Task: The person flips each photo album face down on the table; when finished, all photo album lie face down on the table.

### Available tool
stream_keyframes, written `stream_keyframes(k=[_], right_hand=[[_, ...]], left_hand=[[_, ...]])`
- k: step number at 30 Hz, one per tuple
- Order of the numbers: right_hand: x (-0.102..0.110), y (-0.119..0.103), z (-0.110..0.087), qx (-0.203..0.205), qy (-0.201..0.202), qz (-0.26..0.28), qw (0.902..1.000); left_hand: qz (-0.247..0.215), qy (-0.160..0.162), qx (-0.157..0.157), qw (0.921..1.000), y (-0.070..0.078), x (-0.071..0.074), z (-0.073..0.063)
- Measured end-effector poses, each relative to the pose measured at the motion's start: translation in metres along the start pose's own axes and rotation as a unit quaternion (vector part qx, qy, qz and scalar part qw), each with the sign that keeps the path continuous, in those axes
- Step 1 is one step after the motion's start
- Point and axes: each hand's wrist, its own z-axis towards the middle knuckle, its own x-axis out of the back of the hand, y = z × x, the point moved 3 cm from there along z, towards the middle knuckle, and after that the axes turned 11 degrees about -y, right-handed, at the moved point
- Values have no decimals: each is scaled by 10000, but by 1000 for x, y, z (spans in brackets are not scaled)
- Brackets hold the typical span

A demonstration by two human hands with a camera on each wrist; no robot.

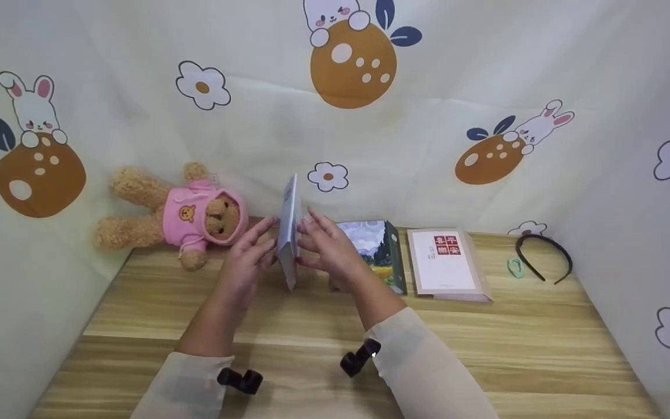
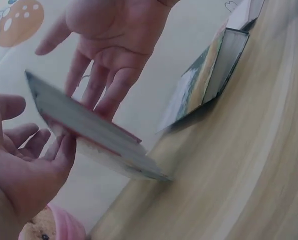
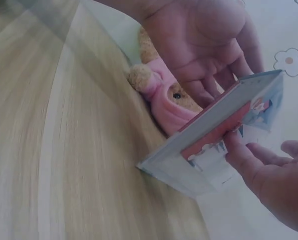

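A thin hardcover book (image 1: 287, 233) stands on edge between my two hands, its lower edge close over the table. In the right wrist view its pale cover (image 3: 213, 170) shows a red band and small pictures. My left hand (image 1: 245, 262) rests extended fingers on the book's left side. On the opposite cover, my right hand (image 1: 335, 253) touches with nearly straight fingers, palm turned inward. In the left wrist view both hands flank the book (image 2: 89, 125), with the page block showing along its edge.
A teddy bear in a pink hoodie (image 1: 186, 215) lies at the back left. Right of my hands lie a book with a painted landscape cover (image 1: 378, 250) and a white-and-tan book (image 1: 445, 262). Beyond them are a green loop (image 1: 515, 267) and a black headband (image 1: 567, 259). Printed cloth walls the wooden table (image 1: 312, 349).
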Motion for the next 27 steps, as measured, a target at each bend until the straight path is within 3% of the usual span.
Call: stream_keyframes(k=[2,6,9,12,16,19,23,27], right_hand=[[5,2,-1,-66,72,-68,9999],[11,7,-1,-167,86,-116,9998],[13,14,-2,-186,126,-47,9997],[13,20,-1,-141,184,52,9997],[14,25,0,47,269,102,9996],[18,25,0,44,615,-178,9979],[26,25,0,-209,1228,-515,9909],[31,25,1,-483,1452,-695,9858]], left_hand=[[-203,-80,222,9995,-6,1,2],[-107,-257,713,9971,-20,5,4],[-52,-314,900,9954,-30,9,6],[76,-280,908,9954,-35,13,9],[643,-93,823,9945,-39,18,9],[901,99,906,9917,-40,22,8],[622,193,951,9933,-40,26,7],[70,447,936,9946,-36,33,6]])
